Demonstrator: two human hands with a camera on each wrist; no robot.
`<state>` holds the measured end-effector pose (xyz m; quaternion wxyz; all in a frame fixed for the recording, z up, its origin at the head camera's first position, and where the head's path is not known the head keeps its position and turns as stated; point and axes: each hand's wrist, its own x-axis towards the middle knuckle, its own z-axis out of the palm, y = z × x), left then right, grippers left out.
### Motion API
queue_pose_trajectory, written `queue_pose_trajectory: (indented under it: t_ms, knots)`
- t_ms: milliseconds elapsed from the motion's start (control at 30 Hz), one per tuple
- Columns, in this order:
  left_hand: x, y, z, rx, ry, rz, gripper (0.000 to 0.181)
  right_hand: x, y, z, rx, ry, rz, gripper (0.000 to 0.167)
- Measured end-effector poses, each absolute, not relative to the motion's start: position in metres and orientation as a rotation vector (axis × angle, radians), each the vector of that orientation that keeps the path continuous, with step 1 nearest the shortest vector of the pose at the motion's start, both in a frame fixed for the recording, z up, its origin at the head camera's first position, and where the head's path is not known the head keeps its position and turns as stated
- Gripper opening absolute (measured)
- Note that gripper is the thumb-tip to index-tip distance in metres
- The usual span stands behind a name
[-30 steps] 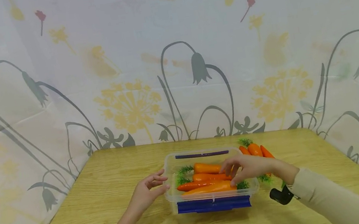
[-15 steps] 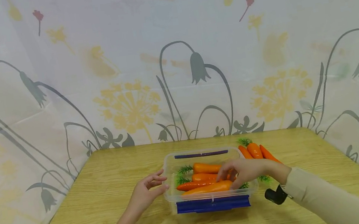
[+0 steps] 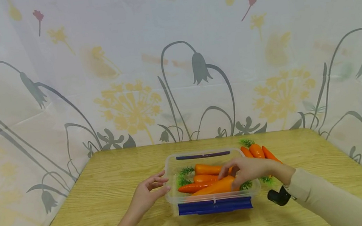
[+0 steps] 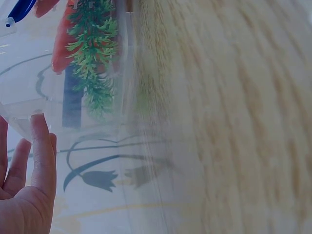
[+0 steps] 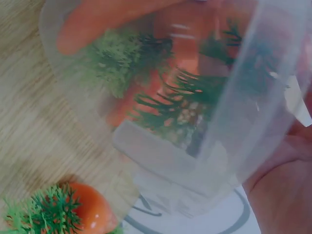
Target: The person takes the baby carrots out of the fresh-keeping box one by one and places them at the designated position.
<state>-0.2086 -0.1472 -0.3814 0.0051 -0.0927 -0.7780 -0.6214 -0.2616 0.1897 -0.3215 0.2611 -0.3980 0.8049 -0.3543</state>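
Note:
A clear plastic box (image 3: 170,164) with blue latches (image 3: 215,206) stands on the table, holding several orange carrots with green leafy tops. My right hand (image 3: 246,169) reaches in over the box's right side and pinches the nearest carrot (image 3: 215,187) by its thick end. That carrot lies slanted, its thick end raised above the others. At the left rim, my left hand (image 3: 148,193) has its fingers loosely extended, with fingertips at the rim. In the left wrist view, a finger (image 4: 43,156) meets the clear rim. The right wrist view hides my right fingertips behind the box wall (image 5: 234,97).
More carrots (image 3: 257,151) with leafy tops lie on the wooden table (image 3: 123,166) just right of the box. A patterned cloth (image 3: 179,101) hangs behind the table. Black wrist cameras (image 3: 279,196) sit on both wrists.
My right hand first dipped leftward into the box, then rose slightly with the nearest carrot, whose thick end has lifted and whose tip has shifted right. The left hand has stayed put.

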Motion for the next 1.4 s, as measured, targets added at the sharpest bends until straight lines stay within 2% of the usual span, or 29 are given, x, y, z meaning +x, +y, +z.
queue_pose_trajectory:
  t_ms: [400,933,1400]
  knots:
    - [-0.208,-0.148,-0.380,-0.292,-2.446,-1.941,0.030,-0.256,0.198,-0.315,-1.149,2.248,-0.977,0.025]
    - [-0.209,-0.148,-0.380,-0.305,-2.453,-1.934,0.029,-0.243,0.214,-0.305,-1.187,2.333,-1.155,0.029]
    - [-0.210,-0.149,-0.384,-0.299,-2.451,-1.924,0.029,-0.238,0.234,-0.312,-1.075,2.560,-1.370,0.032]
